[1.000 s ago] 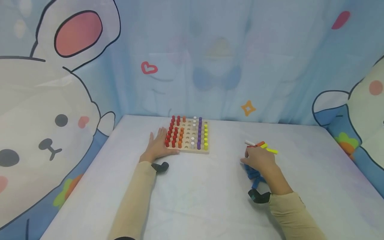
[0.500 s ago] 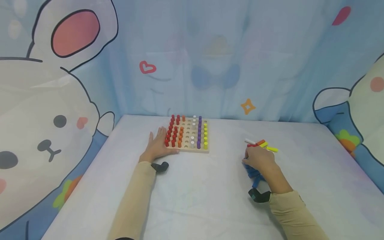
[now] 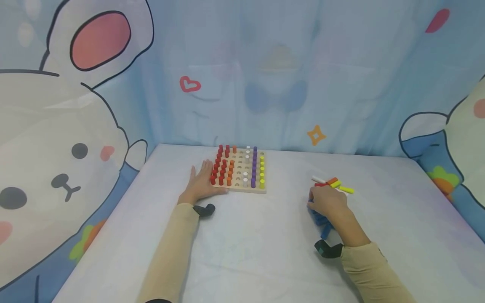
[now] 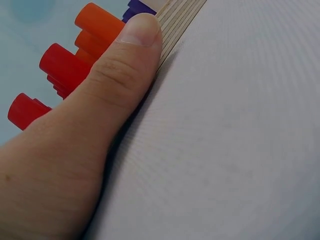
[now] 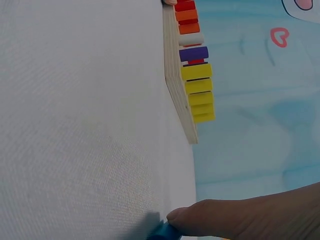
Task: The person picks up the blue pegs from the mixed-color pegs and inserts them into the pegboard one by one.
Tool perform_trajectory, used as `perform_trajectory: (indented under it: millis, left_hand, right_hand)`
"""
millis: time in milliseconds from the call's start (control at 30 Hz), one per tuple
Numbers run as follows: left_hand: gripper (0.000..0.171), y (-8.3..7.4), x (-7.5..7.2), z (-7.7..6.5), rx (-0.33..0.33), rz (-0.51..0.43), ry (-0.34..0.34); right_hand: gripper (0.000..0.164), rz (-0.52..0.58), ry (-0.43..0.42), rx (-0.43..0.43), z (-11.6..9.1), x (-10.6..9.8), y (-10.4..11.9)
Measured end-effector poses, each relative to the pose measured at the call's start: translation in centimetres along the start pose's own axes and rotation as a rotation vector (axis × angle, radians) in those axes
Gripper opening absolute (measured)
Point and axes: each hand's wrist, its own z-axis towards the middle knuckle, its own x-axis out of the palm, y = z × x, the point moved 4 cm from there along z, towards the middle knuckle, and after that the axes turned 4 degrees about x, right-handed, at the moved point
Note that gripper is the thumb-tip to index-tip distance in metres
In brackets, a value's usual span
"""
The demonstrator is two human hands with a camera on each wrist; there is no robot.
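A wooden peg board (image 3: 242, 188) stands near the table's far edge, with rows of red, orange, white, purple and yellow pegs upright in it. My left hand (image 3: 200, 183) rests against its near left corner, fingers straight along the left side; in the left wrist view the thumb (image 4: 117, 75) lies along the front edge. On the right, my right hand (image 3: 327, 200) is low over a pile of blue pegs (image 3: 320, 219), its fingers curled. In the right wrist view the thumb presses the end of a blue peg (image 5: 164, 231); the fingers opposite are hidden.
Loose white (image 3: 318, 179), red, orange (image 3: 332, 180) and yellow pegs (image 3: 346, 190) lie just beyond the right hand. Some holes in the board are bare, mainly between the orange and white pegs. A blue printed curtain (image 3: 273, 126) hangs behind the white-covered table (image 3: 257, 244).
The right thumb has drawn in toward the fingers over the blue pegs. My left hand keeps its place at the board, and the head view shifts slightly.
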Motion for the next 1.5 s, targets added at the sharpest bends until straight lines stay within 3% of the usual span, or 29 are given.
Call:
perform_trajectory:
  millis: [433,1067,1500]
  left_hand:
    - [0.129,0.4,0.5,-0.2,0.012,-0.004,-0.011]
    - [0.126,-0.3,-0.4,-0.1,0.008,0.012,-0.013]
    - [0.125,-0.1,0.0,0.1,-0.008,0.019,0.001]
  right_hand:
    - [0.025,0.100,-0.039,-0.033,0.0,0.2,0.8]
    - [0.029,0.177,0.032,-0.099,1.6,0.2,1.7]
    - [0.027,0.210,0.067,-0.121,2.8,0.3,3.1]
